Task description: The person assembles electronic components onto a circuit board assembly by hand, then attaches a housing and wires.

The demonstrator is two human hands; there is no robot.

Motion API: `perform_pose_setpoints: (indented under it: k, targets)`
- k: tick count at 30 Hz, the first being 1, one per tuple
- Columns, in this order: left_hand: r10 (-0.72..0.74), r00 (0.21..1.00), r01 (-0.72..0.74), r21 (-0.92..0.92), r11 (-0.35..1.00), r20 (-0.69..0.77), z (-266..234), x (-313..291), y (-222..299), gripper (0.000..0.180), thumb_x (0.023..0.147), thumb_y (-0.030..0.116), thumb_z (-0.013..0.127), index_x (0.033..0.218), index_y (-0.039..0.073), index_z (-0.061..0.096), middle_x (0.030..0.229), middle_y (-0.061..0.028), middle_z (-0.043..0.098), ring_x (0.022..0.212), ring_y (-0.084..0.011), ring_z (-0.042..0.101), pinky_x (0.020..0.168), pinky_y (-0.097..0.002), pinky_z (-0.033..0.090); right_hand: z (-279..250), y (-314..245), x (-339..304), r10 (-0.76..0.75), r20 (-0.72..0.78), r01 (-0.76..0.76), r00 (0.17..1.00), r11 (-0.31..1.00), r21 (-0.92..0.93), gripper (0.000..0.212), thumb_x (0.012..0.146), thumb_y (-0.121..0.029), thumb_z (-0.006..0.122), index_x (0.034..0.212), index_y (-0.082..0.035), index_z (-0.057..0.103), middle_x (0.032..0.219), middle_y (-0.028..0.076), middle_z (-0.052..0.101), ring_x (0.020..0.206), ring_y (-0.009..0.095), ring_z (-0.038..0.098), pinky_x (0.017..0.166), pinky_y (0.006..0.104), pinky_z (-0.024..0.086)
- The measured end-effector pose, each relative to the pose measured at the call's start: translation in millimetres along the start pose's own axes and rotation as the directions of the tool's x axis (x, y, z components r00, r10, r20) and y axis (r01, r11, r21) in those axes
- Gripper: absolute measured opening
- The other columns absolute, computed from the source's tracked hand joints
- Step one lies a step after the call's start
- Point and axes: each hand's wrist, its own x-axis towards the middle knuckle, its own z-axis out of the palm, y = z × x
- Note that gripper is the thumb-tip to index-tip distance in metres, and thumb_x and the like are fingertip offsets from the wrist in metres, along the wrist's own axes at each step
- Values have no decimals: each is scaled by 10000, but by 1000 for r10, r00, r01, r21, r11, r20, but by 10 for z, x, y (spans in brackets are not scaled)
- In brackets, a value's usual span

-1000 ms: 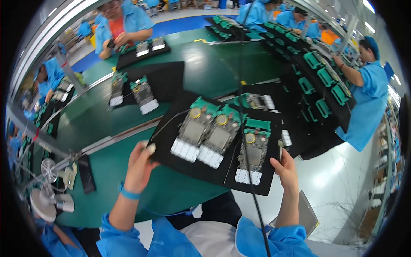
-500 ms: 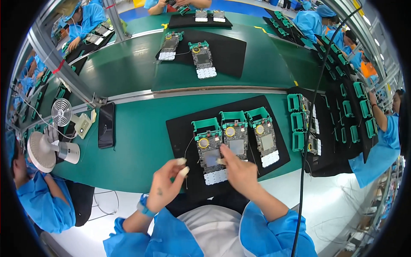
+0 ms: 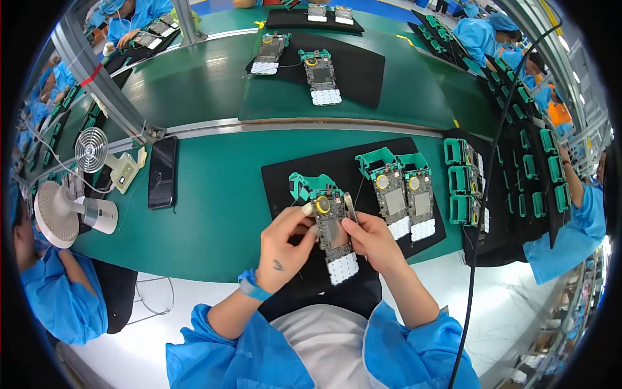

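Observation:
A circuit board point(image 3: 337, 235) with a round yellow-ringed part, a grey square and a white lower end is held raised and tilted between my hands, above a black mat point(image 3: 285, 191). A green plastic frame point(image 3: 302, 187) is at its upper end. My left hand point(image 3: 284, 249) grips the board's left edge, with pale covers on the fingertips. My right hand point(image 3: 377, 243) pinches its right edge. A thin shiny strip point(image 3: 350, 209) stands up by the right fingers; its kind is unclear. Two similar boards, a nearer one point(image 3: 392, 200) and a farther one point(image 3: 420, 198), lie to the right.
A phone point(image 3: 162, 174) and two small fans, one round white point(image 3: 58, 214) and one with a grille point(image 3: 92, 150), stand at left. Green-framed boards point(image 3: 459, 180) line the right. A black cable point(image 3: 483, 194) hangs in front. Across the rail lie more boards point(image 3: 321, 78). Co-workers sit around.
My hands have closed on the left board and lifted it, turning it away from the other two. The two remaining boards now sit close together, and the view has shifted slightly.

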Motion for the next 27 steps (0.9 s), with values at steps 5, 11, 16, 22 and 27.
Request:
perform_pose_setpoints:
  k: [5,11,16,22,27]
  targets:
    - [423,906,-367,475,800,-14,25,52,42,361,644,-52,758,986,-24,643,842,-89,575,665,-207,615,547,-293,506,66,38,-17,48,110,-64,993,988,144,198,979,-216,560,1031,-33,615,646,-80,456,474,4,286,421,196,185]
    - [486,867,-466,529,710,111,-136,82,-17,340,605,-26,779,924,-13,666,824,-67,566,625,-207,590,527,-293,488,66,27,-29,25,6,-26,1000,992,125,194,963,-227,585,1018,-42,610,679,-63,517,459,-2,290,424,197,196]
    - [202,973,-224,260,939,111,-249,86,-39,259,674,0,790,917,35,707,883,-29,535,730,-170,535,588,-281,480,35,221,78,-340,-140,286,930,908,-305,191,927,-135,620,1079,-21,619,734,-61,491,519,7,383,448,199,302]
    - [166,938,-285,404,869,306,-207,172,30,255,672,-59,725,912,-28,643,1006,-110,485,932,-287,480,763,-345,471,125,113,16,-728,113,555,676,402,-729,275,800,19,710,1061,-29,640,981,46,530,615,72,539,506,214,430]
    - [131,926,-279,410,868,353,-208,226,86,262,666,-86,704,915,-44,631,1032,-124,482,953,-298,479,781,-353,473,81,69,87,-742,346,576,575,66,-815,292,686,39,716,960,-53,672,933,53,576,639,165,619,519,265,499]
